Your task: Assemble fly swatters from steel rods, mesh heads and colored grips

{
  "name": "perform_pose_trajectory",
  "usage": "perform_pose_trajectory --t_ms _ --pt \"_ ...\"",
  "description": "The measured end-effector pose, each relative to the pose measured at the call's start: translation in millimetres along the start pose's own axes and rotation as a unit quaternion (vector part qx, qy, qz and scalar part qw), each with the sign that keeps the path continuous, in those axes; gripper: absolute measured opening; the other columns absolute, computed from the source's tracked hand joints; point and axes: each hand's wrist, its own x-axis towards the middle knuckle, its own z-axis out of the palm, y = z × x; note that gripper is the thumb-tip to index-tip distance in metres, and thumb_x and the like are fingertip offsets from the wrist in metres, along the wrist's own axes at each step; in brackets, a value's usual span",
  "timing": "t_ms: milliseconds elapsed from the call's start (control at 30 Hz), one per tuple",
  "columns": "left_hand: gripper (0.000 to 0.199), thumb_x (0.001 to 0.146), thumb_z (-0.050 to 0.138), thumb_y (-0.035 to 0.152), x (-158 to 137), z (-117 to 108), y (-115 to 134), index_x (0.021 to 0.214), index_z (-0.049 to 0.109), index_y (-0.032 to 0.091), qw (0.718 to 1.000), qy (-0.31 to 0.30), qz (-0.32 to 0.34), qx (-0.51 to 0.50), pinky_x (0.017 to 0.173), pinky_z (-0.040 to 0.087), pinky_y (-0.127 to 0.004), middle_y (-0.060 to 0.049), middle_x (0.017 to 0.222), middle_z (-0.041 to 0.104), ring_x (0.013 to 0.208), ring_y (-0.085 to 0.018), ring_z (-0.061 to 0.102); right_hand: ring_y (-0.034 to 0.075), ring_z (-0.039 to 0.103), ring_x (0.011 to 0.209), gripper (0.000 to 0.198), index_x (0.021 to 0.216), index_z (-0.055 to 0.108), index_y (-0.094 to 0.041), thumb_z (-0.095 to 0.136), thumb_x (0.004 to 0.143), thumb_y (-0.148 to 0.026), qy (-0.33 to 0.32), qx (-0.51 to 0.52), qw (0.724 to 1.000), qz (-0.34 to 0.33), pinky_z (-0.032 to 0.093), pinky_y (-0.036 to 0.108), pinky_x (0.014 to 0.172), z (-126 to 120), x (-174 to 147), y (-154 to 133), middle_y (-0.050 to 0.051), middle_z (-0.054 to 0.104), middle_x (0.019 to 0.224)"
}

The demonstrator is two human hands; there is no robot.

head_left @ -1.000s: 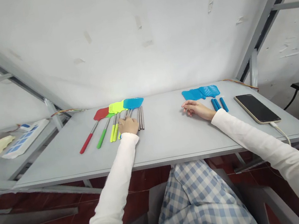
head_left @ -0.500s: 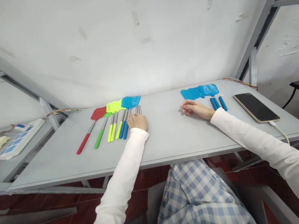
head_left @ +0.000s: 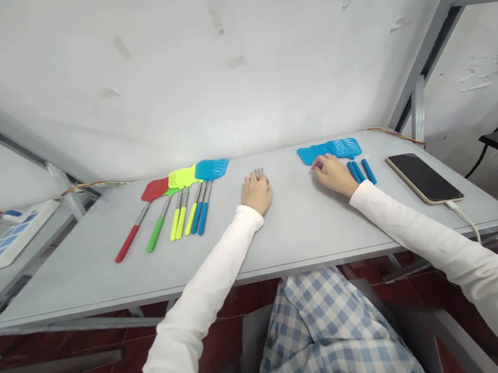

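My left hand (head_left: 256, 194) is closed around several thin metal rods (head_left: 259, 173), whose tips stick out past the fingers at the middle of the table. To its left lie fly swatters in a row: a red one (head_left: 153, 190), a green one (head_left: 156, 234), yellow ones (head_left: 185, 176) and blue ones (head_left: 211, 168), with metal stems and coloured grips. My right hand (head_left: 336, 174) has its fingers curled in a pinch at the lower edge of overlapping blue swatter heads (head_left: 342, 147). Its fingertips are partly hidden. Loose blue grips (head_left: 368, 171) lie just right of it.
A phone (head_left: 423, 178) with a white cable lies at the right of the grey table (head_left: 295, 242). Metal frame posts (head_left: 419, 109) stand at both sides, and a white wall is behind. A white-and-blue tray (head_left: 15, 236) sits on another surface at the left.
My left hand has moved right, away from the blue swatters, carrying the metal rods. My right hand has shifted slightly right and forward to the blue heads, its fingers more curled.
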Motion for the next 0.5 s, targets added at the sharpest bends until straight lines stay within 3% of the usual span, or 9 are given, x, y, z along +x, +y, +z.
perform_pose_trajectory --t_ms 67,167,300,500 --pt "0.027 0.090 0.045 0.020 9 2 0 0.109 0.062 0.012 1.000 -0.011 0.008 0.027 0.090 0.044 -0.040 -0.019 0.116 0.056 0.110 -0.031 0.053 0.032 0.053 0.100 0.024 0.096 0.062 -0.010 0.042 0.086 -0.019 0.019 -0.168 0.986 0.007 0.041 0.043 0.082 -4 -3 4 0.022 0.059 0.104" --pt "0.028 0.091 0.040 0.018 18 6 -2 0.111 0.060 0.013 0.999 -0.005 0.029 0.040 0.084 0.044 -0.037 -0.018 0.115 0.057 0.105 -0.028 0.056 0.038 0.050 0.106 0.032 0.107 0.058 -0.003 0.040 0.089 -0.023 0.021 -0.292 0.954 0.068 0.039 0.046 0.081 -9 -8 10 0.029 0.054 0.113" --pt "0.025 0.091 0.041 0.018 19 11 -3 0.106 0.061 0.016 0.999 0.019 0.041 0.020 0.083 0.042 -0.036 -0.013 0.110 0.061 0.101 -0.026 0.056 0.039 0.052 0.103 0.036 0.108 0.059 -0.002 0.034 0.092 -0.023 -0.017 -0.342 0.936 0.087 0.039 0.046 0.079 -12 -11 18 0.030 0.057 0.110" --pt "0.023 0.091 0.048 0.034 9 6 0 0.098 0.065 0.021 0.995 0.009 0.097 -0.013 0.086 0.037 -0.037 -0.006 0.094 0.066 0.097 -0.024 0.056 0.036 0.053 0.101 0.033 0.106 0.060 -0.003 0.033 0.089 -0.012 -0.086 -0.327 0.941 0.008 0.041 0.045 0.082 -15 -6 19 0.027 0.058 0.106"
